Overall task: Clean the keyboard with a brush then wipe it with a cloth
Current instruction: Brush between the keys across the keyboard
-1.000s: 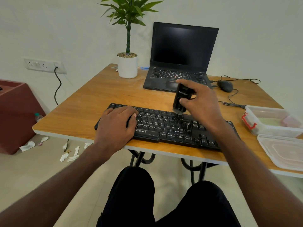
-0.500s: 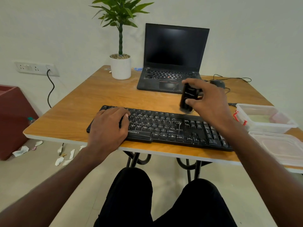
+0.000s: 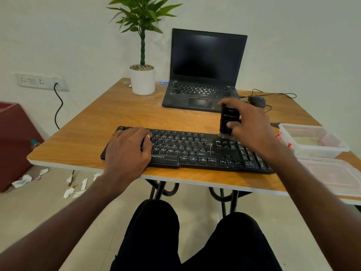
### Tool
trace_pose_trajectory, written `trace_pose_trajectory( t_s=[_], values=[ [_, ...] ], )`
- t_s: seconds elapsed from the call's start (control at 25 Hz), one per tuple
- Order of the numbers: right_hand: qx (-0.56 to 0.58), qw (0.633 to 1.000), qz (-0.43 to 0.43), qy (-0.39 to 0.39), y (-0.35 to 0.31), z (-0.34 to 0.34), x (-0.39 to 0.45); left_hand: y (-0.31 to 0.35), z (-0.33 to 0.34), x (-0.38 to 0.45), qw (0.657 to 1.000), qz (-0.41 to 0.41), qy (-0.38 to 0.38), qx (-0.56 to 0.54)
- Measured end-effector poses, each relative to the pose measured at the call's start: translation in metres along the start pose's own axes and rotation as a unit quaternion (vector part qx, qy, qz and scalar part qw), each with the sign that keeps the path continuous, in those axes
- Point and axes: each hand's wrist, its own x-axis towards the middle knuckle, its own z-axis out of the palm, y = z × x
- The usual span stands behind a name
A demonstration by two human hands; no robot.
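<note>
Hands at work over a black full-size plastic keyboard (image 3: 195, 151) lying along the near edge of a square wood-grain desk (image 3: 109, 122). Seen from the head camera, the left hand (image 3: 127, 151) lies palm-down on the keyboard's left end, fingers loosely bent over the keys and holding nothing. The right hand (image 3: 250, 126) grips a small black upright block-shaped brush (image 3: 227, 122), thumb on its near face and fingers curled round the far side; the pale bristles at its foot touch the keyboard's back edge, just left of the number-pad keys.

Behind the keyboard stands an open black laptop (image 3: 205, 75) with a dark screen, and to its left a green leafy plant in a white cylindrical pot (image 3: 142, 79). A black corded mouse (image 3: 256, 100) sits at the desk's far right, beyond the right hand. At the right edge are a clear plastic container with red clips (image 3: 312, 139), holding something pale, and nearer the camera a flat clear plastic lid (image 3: 332, 175).

On the tiled floor at left lie scraps of white paper (image 3: 21, 180) beside a dark red box (image 3: 15, 141). A black cable (image 3: 58, 106) hangs from a white wall socket (image 3: 41, 82).
</note>
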Motion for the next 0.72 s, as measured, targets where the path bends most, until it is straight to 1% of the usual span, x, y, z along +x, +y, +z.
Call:
trace_pose_trajectory(
  t_s=[0.08,0.16,0.2,0.24,0.28,0.36,0.4,0.48,0.52,0.6,0.72],
  values=[
    [0.056,0.998,0.019,-0.027,0.007,-0.006,0.001,0.001,-0.001,-0.001,1.0,-0.007,0.002,0.015],
    [0.066,0.997,0.019,-0.042,0.01,-0.008,-0.001,0.006,-0.002,-0.001,0.999,-0.023,-0.001,0.041],
    [0.04,0.998,0.018,-0.042,0.012,-0.009,-0.003,0.009,-0.002,0.0,0.998,-0.032,-0.004,0.052],
    [0.026,0.999,0.031,-0.026,0.013,-0.009,-0.005,0.014,-0.003,0.0,0.998,-0.04,-0.007,0.058],
    [-0.017,0.999,0.031,-0.006,0.016,-0.01,-0.008,0.02,-0.003,0.001,0.997,-0.044,-0.009,0.059],
    [-0.016,0.998,0.042,0.034,0.024,-0.011,-0.012,0.038,-0.001,0.006,0.998,-0.036,-0.016,0.045],
    [0.027,0.997,0.054,0.045,0.026,-0.013,-0.014,0.05,0.003,0.008,0.999,-0.024,-0.023,0.026],
    [0.11,0.992,0.054,0.04,0.027,-0.014,-0.017,0.077,0.015,0.012,0.999,-0.001,-0.036,-0.014],
    [0.124,0.99,0.051,0.042,0.027,-0.015,-0.019,0.089,0.021,0.014,0.999,0.006,-0.043,-0.027],
    [0.109,0.991,0.053,0.061,0.032,-0.019,-0.019,0.104,0.035,0.015,0.997,0.014,-0.064,-0.028],
    [0.01,0.996,0.056,0.066,0.041,-0.029,-0.015,0.103,0.047,0.012,0.996,0.024,-0.085,0.006]
  ],
)
